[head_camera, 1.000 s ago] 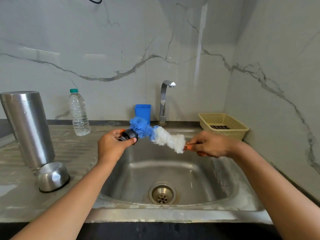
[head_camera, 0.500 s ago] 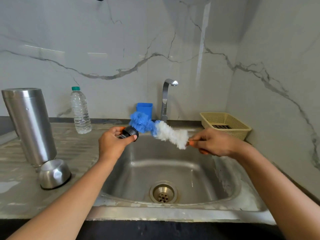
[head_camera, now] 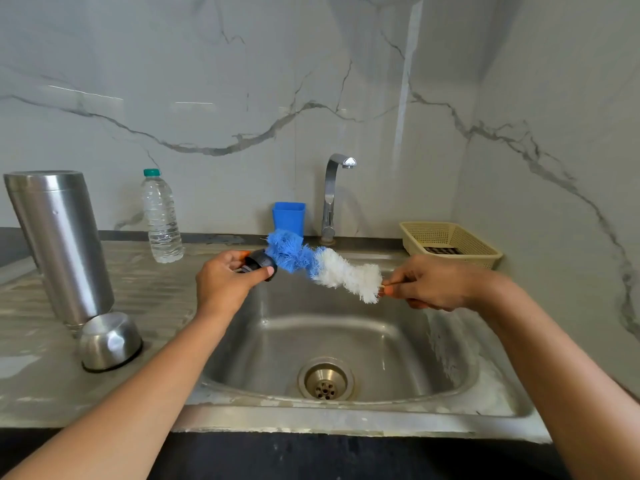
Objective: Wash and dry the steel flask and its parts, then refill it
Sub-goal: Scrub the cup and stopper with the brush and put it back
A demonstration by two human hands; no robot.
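Note:
Over the sink, my left hand (head_camera: 223,284) grips a small black flask stopper (head_camera: 261,262). My right hand (head_camera: 433,287) holds the handle of a bottle brush (head_camera: 325,268) with blue and white bristles; its blue tip presses against the stopper. The steel flask body (head_camera: 59,244) stands upside down on the left drainboard. Its steel cup lid (head_camera: 109,341) sits mouth down just in front of it.
A steel sink (head_camera: 346,344) with a drain lies below my hands, the tap (head_camera: 334,192) behind it. A clear water bottle (head_camera: 161,218) stands on the counter at the back left, a blue cup (head_camera: 289,216) beside the tap, a beige basket (head_camera: 450,242) at the right.
The brush has shifted slightly against the stopper, its bristles bending more. Both hands stay over the sink in the same grips.

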